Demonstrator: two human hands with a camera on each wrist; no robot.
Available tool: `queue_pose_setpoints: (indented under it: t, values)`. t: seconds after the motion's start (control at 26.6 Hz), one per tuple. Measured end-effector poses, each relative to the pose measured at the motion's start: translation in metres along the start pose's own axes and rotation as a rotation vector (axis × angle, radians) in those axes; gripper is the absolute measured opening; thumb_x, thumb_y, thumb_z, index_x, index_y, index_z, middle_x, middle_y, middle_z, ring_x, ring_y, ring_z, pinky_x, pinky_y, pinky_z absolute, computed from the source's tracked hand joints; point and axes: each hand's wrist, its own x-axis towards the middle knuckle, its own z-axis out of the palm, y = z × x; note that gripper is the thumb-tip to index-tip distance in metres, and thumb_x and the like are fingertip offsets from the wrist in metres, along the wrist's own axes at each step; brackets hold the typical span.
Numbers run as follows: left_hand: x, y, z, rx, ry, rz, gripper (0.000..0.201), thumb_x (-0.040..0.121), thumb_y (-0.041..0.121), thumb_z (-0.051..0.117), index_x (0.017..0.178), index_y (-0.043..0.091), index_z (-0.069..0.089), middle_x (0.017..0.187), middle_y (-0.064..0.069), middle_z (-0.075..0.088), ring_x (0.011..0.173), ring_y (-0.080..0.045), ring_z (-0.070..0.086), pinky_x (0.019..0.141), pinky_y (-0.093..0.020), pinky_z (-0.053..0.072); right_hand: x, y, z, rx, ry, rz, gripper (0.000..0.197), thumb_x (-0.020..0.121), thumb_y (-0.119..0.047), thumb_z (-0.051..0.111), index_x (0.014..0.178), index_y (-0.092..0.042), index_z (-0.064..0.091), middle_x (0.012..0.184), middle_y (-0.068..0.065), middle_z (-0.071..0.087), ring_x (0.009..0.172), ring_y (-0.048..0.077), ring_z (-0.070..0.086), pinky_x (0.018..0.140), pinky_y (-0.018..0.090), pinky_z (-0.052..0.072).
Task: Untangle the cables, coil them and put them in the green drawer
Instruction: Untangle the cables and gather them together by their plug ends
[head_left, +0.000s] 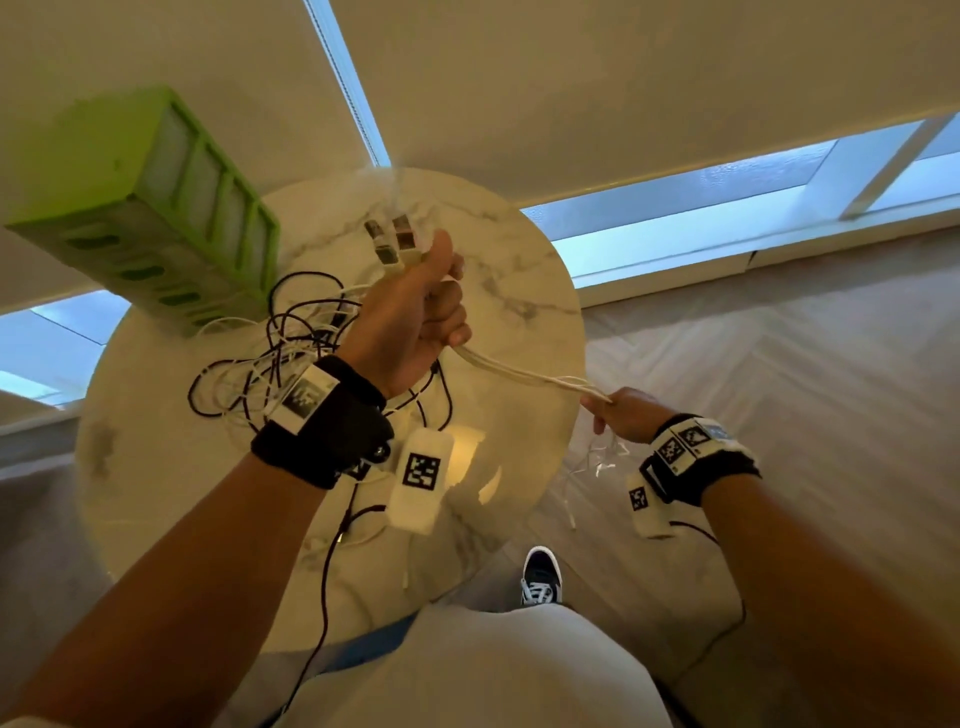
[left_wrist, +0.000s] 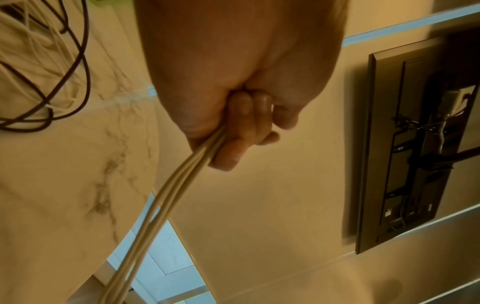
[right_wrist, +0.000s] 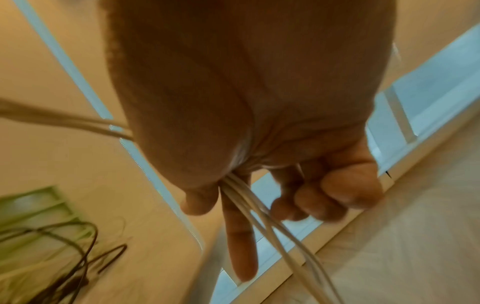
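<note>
My left hand (head_left: 439, 312) is raised over the round marble table (head_left: 514, 270) and grips a bundle of white cables (head_left: 524, 375), whose connector plugs (head_left: 395, 241) stick up above the thumb. The strands run taut down to my right hand (head_left: 605, 408), which pinches them beyond the table's right edge; loose ends (head_left: 597, 462) dangle below it. In the left wrist view the curled fingers (left_wrist: 241, 131) close round the white cables (left_wrist: 166, 195). The right wrist view shows the cables (right_wrist: 259, 216) leaving my right hand (right_wrist: 262, 185). A tangle of black and white cables (head_left: 291, 353) lies beside the green drawer unit (head_left: 150, 208).
The green drawer unit stands at the table's back left, its drawers shut. Wooden floor (head_left: 779, 338) and low windows lie to the right. A shoe (head_left: 540, 577) is under the table's near edge. A dark framed panel (left_wrist: 405, 144) hangs on the wall.
</note>
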Motion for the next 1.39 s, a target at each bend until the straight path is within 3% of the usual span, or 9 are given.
queue_pose_setpoints:
  t: [0.23,0.38,0.49,0.56,0.72,0.83,1.02,1.13,1.39]
  values:
    - [0.008,-0.014,0.014,-0.115,-0.008,0.025,0.022,0.081,0.012,0.057,0.102,0.015,0.052,0.052,0.008,0.027,0.048,-0.008,0.025,0.055,-0.023,0.039,0.003,0.022,-0.001,0.546,-0.034,0.110,0.035,0.099,-0.029,0.047,0.070,-0.010,0.056,0.067,0.008,0.055,0.046,0.017,0.047,0.036,0.018,0.033]
    - [0.009,-0.023,0.028,-0.169,-0.045,-0.043,0.012,0.093,0.012,0.046,0.085,0.018,0.051,0.054,0.007,0.026,0.054,-0.011,0.018,0.058,-0.024,0.039,0.007,0.047,-0.007,0.380,0.472,-0.026,0.019,0.090,-0.003,0.048,0.085,-0.011,0.065,0.092,0.012,0.063,0.082,0.025,0.061,0.072,0.033,0.047]
    - [0.009,-0.028,0.037,-0.138,-0.065,-0.070,0.026,0.098,0.014,0.041,0.073,0.018,0.045,0.056,0.004,0.023,0.058,-0.014,0.013,0.057,-0.024,0.041,0.005,0.065,-0.001,0.142,0.728,-0.049,0.020,0.090,-0.006,0.047,0.100,-0.010,0.063,0.108,0.015,0.062,0.099,0.034,0.058,0.080,0.036,0.044]
    - [0.008,-0.031,0.042,-0.110,-0.084,-0.090,0.032,0.099,0.015,0.040,0.067,0.019,0.041,0.057,0.004,0.023,0.056,-0.013,0.016,0.058,-0.025,0.042,0.007,0.074,0.006,0.142,0.626,-0.009,0.021,0.091,-0.010,0.047,0.102,-0.014,0.065,0.109,0.014,0.063,0.098,0.035,0.058,0.079,0.035,0.044]
    - [0.003,-0.042,0.042,-0.067,-0.084,-0.138,0.044,0.101,0.020,0.040,0.056,0.022,0.043,0.055,0.004,0.024,0.052,-0.012,0.022,0.060,-0.027,0.044,0.005,0.072,0.015,0.306,0.002,0.167,0.022,0.095,-0.020,0.055,0.112,-0.008,0.061,0.100,0.014,0.068,0.067,0.021,0.060,0.058,0.028,0.047]
    - [-0.002,-0.049,0.033,0.021,-0.072,-0.138,0.047,0.101,0.019,0.042,0.054,0.025,0.048,0.053,0.005,0.022,0.052,-0.013,0.018,0.057,-0.027,0.041,-0.003,0.052,0.005,0.371,-0.025,0.206,0.043,0.091,-0.007,0.059,0.131,-0.017,0.049,0.108,0.016,0.065,0.071,0.024,0.066,0.061,0.034,0.055]
    - [-0.018,-0.055,0.009,0.075,-0.059,-0.150,0.014,0.097,0.004,0.046,0.094,0.016,0.054,0.056,0.004,0.022,0.049,-0.012,0.022,0.051,-0.026,0.032,-0.042,-0.048,-0.035,0.585,0.225,-0.295,0.025,0.097,-0.016,0.049,0.120,-0.014,0.060,0.093,0.008,0.068,0.071,0.012,0.065,0.058,0.015,0.050]
    - [-0.027,-0.058,-0.009,0.071,-0.002,-0.163,0.028,0.093,-0.004,0.047,0.113,0.014,0.052,0.055,0.005,0.025,0.048,-0.011,0.025,0.049,-0.026,0.031,-0.076,-0.126,-0.047,0.699,0.239,-0.607,0.025,0.101,-0.030,0.043,0.116,-0.023,0.061,0.099,-0.001,0.068,0.086,0.009,0.064,0.071,0.021,0.050]
    - [-0.048,-0.046,-0.075,0.019,0.105,-0.113,0.030,0.093,-0.009,0.033,0.077,0.017,0.037,0.050,0.007,0.025,0.047,-0.010,0.018,0.050,-0.029,0.016,-0.096,-0.237,-0.012,0.269,0.132,-0.968,0.033,0.099,-0.029,0.048,0.130,-0.022,0.058,0.123,-0.005,0.063,0.105,0.004,0.057,0.091,0.016,0.043]
